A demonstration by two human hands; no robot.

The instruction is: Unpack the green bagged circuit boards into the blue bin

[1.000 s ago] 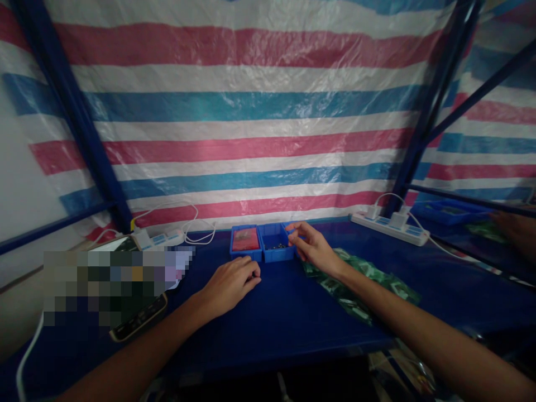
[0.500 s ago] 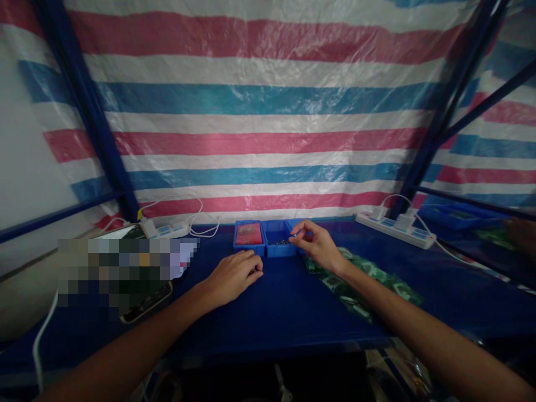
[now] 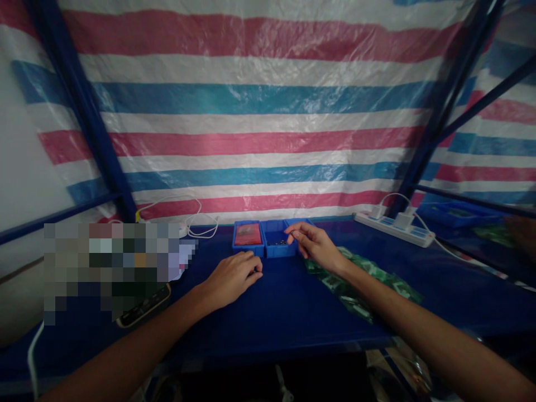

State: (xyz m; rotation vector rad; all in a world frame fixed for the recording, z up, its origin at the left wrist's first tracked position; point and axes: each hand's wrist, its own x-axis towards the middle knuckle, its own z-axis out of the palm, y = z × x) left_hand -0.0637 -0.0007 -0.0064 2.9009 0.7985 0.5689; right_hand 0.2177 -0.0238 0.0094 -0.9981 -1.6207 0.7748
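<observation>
My left hand rests on the blue table, palm down with the fingers curled under. Whatever those fingers hold, if anything, is hidden. My right hand is at the right edge of the middle blue bin, its thumb and fingers bent together in a pinch. Nothing shows clearly between the fingertips. A few small dark and shiny parts lie in that bin. To its left, another blue bin holds flat red packets. A third blue bin is partly hidden behind my right hand.
Green plastic packets lie beneath and beside my right forearm. A white power strip with plugs stands at the back right. On the left are a dark-faced device and a blurred-out area. A striped sheet hangs behind the table.
My right hand's fingers have shifted slightly, and the small shiny piece seen between the fingertips before no longer shows. My left hand has stayed in place. The view has turned a little.
</observation>
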